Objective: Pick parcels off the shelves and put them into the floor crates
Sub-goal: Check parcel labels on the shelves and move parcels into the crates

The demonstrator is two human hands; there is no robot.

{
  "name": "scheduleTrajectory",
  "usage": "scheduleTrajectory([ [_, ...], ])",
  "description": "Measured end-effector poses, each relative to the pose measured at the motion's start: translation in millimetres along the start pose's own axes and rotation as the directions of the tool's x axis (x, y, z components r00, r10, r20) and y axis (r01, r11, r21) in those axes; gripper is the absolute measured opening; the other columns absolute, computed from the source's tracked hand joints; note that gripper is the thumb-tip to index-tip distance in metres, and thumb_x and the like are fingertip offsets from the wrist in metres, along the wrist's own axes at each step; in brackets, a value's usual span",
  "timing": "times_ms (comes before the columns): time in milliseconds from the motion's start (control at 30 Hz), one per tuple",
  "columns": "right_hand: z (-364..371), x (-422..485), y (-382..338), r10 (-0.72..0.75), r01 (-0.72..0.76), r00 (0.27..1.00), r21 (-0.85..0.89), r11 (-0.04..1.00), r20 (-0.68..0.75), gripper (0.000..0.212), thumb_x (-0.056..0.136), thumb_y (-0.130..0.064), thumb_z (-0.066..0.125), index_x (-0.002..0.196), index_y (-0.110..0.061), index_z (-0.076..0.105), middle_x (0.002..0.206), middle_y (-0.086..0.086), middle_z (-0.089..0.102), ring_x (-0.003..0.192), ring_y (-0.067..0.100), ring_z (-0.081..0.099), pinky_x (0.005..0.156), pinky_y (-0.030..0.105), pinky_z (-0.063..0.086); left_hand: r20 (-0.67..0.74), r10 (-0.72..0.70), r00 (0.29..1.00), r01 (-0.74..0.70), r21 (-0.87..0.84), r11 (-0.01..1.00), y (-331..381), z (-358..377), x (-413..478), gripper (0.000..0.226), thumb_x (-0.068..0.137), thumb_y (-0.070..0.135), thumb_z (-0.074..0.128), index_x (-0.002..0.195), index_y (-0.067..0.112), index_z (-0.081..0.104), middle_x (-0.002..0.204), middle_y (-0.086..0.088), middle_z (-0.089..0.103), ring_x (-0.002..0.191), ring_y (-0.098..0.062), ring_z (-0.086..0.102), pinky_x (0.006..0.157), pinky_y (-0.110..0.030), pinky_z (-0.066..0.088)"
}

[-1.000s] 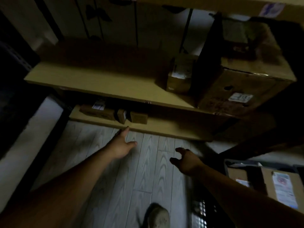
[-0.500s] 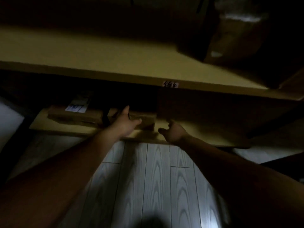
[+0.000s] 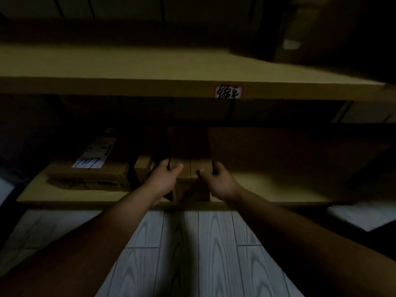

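Note:
A small brown cardboard parcel (image 3: pixel 189 168) sits on the bottom shelf (image 3: pixel 267 189), near its front edge. My left hand (image 3: pixel 164 179) grips the parcel's left side, fingers curled over its top edge. Its right side is held by my right hand (image 3: pixel 216 179) in the same way. A flat brown parcel (image 3: pixel 90 172) with a white label lies further left on the same shelf. The scene is very dim and no crate is in view.
The upper shelf board (image 3: pixel 150 67) overhangs the hands, with a handwritten tag (image 3: pixel 228 92) on its edge. A large dark box (image 3: pixel 304 39) stands on it at the right. Another narrow box (image 3: pixel 142 168) stands just left of my left hand. Grey plank floor (image 3: pixel 203 254) lies below.
Both hands reached forward from above the floor to the bottom shelf and closed on the small parcel's two sides. My view moved closer and lower.

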State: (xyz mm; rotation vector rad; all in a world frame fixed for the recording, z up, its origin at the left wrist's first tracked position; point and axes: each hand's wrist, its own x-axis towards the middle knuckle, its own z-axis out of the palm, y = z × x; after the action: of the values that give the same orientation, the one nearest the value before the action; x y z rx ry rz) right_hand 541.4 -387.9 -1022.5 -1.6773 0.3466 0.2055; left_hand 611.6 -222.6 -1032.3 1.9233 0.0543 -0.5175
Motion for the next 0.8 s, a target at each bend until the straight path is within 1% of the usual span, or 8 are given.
scheduleTrajectory([
  [167,-1.5,-28.8,8.7,-0.006,0.005,0.999,0.023,1.0,0.039,0.056,0.095,-0.02,0.057,0.144,-0.032,0.033,0.116,0.006,0.059,0.091,0.018,0.065,0.058,0.018,0.052,0.074,0.009,0.997,-0.003,-0.081,0.997,-17.4,6.0,-28.6,0.048,0.092,0.028,0.056,0.136,0.031,0.037,0.119,0.007,0.059,0.107,-0.02,0.058,0.09,-0.047,0.05],
  [267,-1.1,-45.4,18.2,-0.028,0.029,0.999,-0.024,0.999,0.042,0.075,0.091,-0.012,0.062,0.148,-0.038,0.02,0.117,0.004,0.053,0.091,0.017,0.062,0.052,0.01,0.047,0.059,0.078,0.995,-0.072,-0.096,0.993,-32.8,9.3,-46.3,0.058,0.089,0.016,0.059,0.136,0.034,0.028,0.116,0.008,0.055,0.11,-0.017,0.055,0.09,-0.038,0.049],
  [333,3.1,-56.7,21.8,-0.048,0.05,0.997,-0.026,0.998,0.058,0.077,0.091,-0.009,0.061,0.145,-0.042,0.018,0.11,-0.005,0.051,0.089,0.013,0.061,0.051,0.008,0.046,0.072,0.086,0.994,-0.078,-0.105,0.991,-41.5,10.2,-59.2,0.064,0.087,0.012,0.061,0.133,0.039,0.026,0.121,0.004,0.055,0.114,-0.019,0.054,0.095,-0.042,0.048],
  [433,7.8,-68.8,23.2,-0.079,0.079,0.996,-0.009,0.997,0.048,0.071,0.092,-0.007,0.058,0.135,-0.048,0.019,0.105,-0.014,0.049,0.087,0.009,0.058,0.051,0.007,0.045,0.076,0.076,0.994,-0.065,-0.131,0.989,-44.2,10.0,-74.3,0.048,0.093,0.025,0.054,0.131,0.041,0.03,0.13,0.0,0.053,0.117,-0.021,0.052,0.098,-0.047,0.046],
  [533,7.7,-73.2,22.0,-0.085,0.085,0.996,0.023,0.996,0.003,0.074,0.092,-0.009,0.059,0.145,-0.042,0.018,0.106,-0.016,0.048,0.091,0.008,0.057,0.051,0.008,0.047,-0.004,0.086,0.996,-0.085,-0.18,0.98,-34.8,4.1,-77.5,0.026,0.1,0.032,0.034,0.122,0.042,0.044,0.132,-0.001,0.051,0.12,-0.021,0.049,0.1,-0.046,0.042],
  [633,2.0,-73.6,14.5,-0.135,0.135,0.991,0.041,0.99,-0.013,0.08,0.093,-0.008,0.058,0.146,-0.048,0.014,0.108,-0.018,0.047,0.095,0.01,0.058,0.054,0.01,0.05,-0.012,0.154,0.988,-0.154,-0.191,0.969,-24.5,-1.1,-76.4,0.029,0.099,0.027,0.04,0.121,0.044,0.045,0.137,-0.002,0.048,0.126,-0.022,0.045,0.103,-0.044,0.041],
  [700,-2.0,-75.2,7.5,-0.166,0.166,0.986,0.04,0.985,-0.016,0.077,0.094,-0.007,0.055,0.143,-0.051,0.015,0.112,-0.022,0.046,0.1,0.012,0.058,0.059,0.013,0.052,-0.004,0.158,0.987,-0.156,-0.182,0.971,-18.7,-1.0,-78.0,0.038,0.097,0.031,0.044,0.134,0.039,0.038,0.144,-0.002,0.039,0.132,-0.023,0.039,0.106,-0.039,0.037],
  [800,-5.9,-76.0,3.9,-0.152,0.152,0.988,0.019,0.988,-0.008,0.066,0.098,-0.011,0.049,0.148,-0.043,0.02,0.134,-0.02,0.038,0.111,0.018,0.058,0.08,0.026,0.055,0.024,0.124,0.992,-0.117,-0.203,0.972,-9.5,1.2,-81.3,0.056,0.095,0.039,0.047,0.145,0.036,0.022,0.15,-0.001,0.031,0.134,-0.022,0.034,0.102,-0.033,0.034],
])
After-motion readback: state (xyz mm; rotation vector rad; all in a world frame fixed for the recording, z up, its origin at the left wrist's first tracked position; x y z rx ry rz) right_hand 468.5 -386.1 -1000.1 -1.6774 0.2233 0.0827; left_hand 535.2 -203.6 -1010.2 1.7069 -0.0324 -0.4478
